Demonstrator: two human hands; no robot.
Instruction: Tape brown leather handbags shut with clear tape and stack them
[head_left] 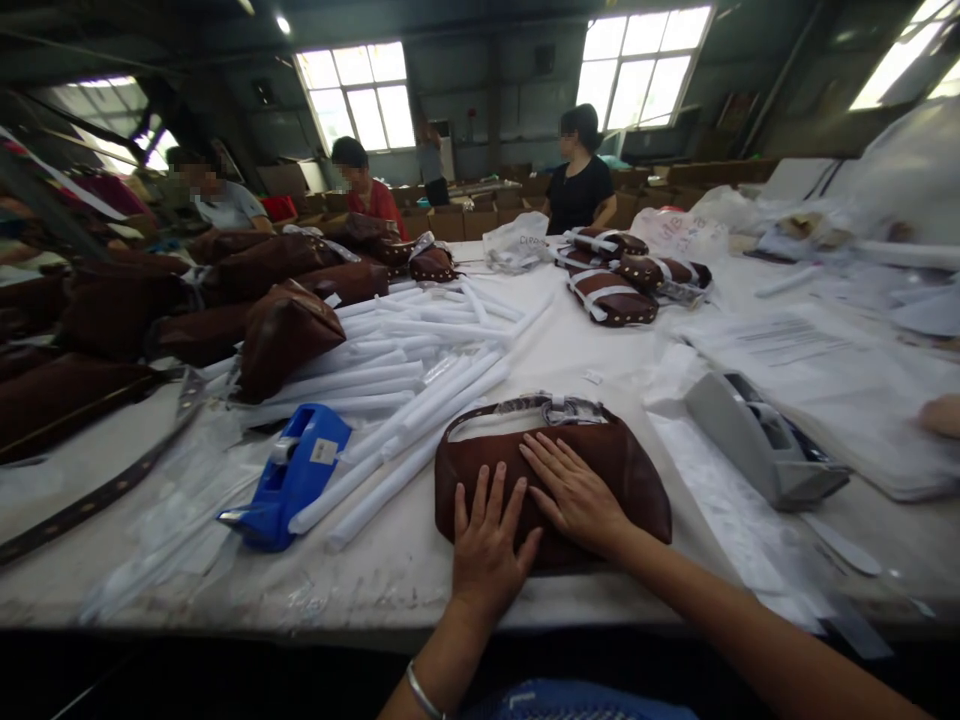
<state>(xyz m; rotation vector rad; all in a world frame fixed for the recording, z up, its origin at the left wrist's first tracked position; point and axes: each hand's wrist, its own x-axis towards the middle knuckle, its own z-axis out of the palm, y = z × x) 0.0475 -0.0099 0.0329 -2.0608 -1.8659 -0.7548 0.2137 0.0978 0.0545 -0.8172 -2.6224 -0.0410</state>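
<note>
I see both hands lying flat on one brown leather handbag (pixel 637 470), which sits on the tabletop (pixel 585 350) near its close edge. The left hand (pixel 487 550) rests on the bag's lower middle, and the right hand (pixel 577 497) lies just beside it, slightly farther in. The fingers of both are spread wide and grip nothing; they only press on the leather.

As I judge it, this bag is at an early stage. It carries no white band, though its handle (pixel 547 408) looks covered in clear film. Across the tabletop, three banded bags (pixel 611 297) lie in a cluster, so those look finished. At the left, a pile of plain brown bags (pixel 285 330) looks untouched; they overlap, so I cannot count them.

By count, there is one bag under the hands. There are two tape dispensers, a blue tape dispenser (pixel 296 475) to the left and a grey tape dispenser (pixel 757 440) to the right. The white paper rolls (pixel 420 400) number well over a dozen, too tangled for an exact figure. Four other people are in view at the far side.
</note>
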